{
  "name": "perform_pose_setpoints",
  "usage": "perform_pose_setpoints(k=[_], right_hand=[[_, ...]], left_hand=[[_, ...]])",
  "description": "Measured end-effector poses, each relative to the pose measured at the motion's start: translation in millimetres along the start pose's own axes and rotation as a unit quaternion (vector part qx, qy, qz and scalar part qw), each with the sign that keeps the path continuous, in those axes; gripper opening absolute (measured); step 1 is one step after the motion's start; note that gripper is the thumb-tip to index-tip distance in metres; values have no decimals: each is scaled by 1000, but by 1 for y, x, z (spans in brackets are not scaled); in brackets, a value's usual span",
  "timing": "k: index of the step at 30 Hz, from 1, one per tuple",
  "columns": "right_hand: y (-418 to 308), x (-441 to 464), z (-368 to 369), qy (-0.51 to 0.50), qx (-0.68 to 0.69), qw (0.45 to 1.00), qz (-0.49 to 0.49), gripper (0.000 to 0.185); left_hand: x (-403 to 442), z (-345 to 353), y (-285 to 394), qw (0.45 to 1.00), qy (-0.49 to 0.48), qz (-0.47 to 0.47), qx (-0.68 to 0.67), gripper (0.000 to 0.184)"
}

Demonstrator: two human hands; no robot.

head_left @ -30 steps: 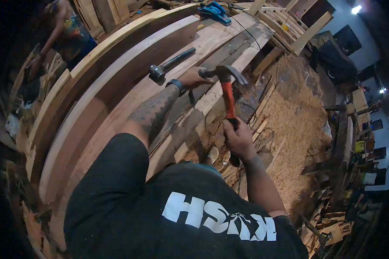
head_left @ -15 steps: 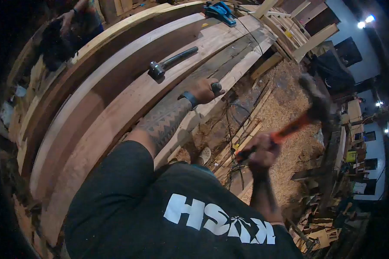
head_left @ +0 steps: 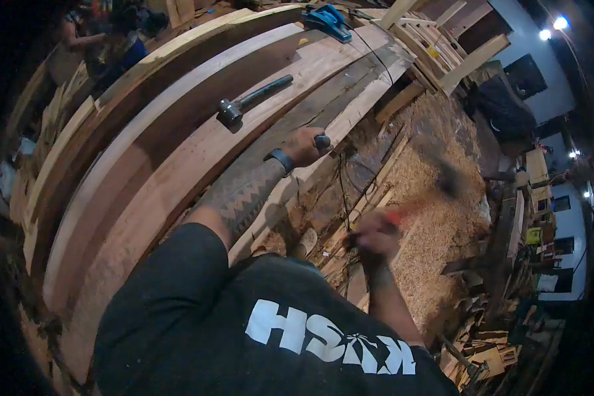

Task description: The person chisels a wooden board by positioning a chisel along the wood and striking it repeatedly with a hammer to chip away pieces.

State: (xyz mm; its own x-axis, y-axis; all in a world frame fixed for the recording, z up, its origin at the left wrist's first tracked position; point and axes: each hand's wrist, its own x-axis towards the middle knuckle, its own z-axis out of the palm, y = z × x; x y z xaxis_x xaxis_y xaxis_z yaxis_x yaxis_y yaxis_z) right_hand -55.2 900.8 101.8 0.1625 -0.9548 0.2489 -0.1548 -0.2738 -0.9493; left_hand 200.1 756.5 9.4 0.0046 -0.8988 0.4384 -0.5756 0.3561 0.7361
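Note:
My left hand [head_left: 302, 146] is wrapped round a short dark tool [head_left: 322, 142], whose rounded end sticks out of the fist above the edge of a long plank [head_left: 350, 117]. What the tool's far end touches is hidden. In my right hand [head_left: 376, 237] is a claw hammer [head_left: 445, 178] with an orange handle, its head smeared by motion over the sawdust side, apart from the left hand. A dark metal mallet [head_left: 231, 111] lies on the reddish plank beyond my left hand.
Curved boards [head_left: 171, 99] stand on edge at the left. A blue power planer [head_left: 328, 23] with a cord rests at the far end. Sawdust [head_left: 435, 264] covers the floor at the right. Another person [head_left: 86, 39] is at the upper left. Scrap wood [head_left: 488, 360] lies lower right.
My right hand has swung the hammer away to the right from near my left hand. My left hand has shifted slightly toward me, still round the tool. The other person has moved.

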Motion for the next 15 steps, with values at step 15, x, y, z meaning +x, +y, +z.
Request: perform_pose_setpoints(k=[15], right_hand=[[93,-36,-29,-94,-96,990,39,21]], left_hand=[[-8,-2,13,1000,-21,0,7,16]])
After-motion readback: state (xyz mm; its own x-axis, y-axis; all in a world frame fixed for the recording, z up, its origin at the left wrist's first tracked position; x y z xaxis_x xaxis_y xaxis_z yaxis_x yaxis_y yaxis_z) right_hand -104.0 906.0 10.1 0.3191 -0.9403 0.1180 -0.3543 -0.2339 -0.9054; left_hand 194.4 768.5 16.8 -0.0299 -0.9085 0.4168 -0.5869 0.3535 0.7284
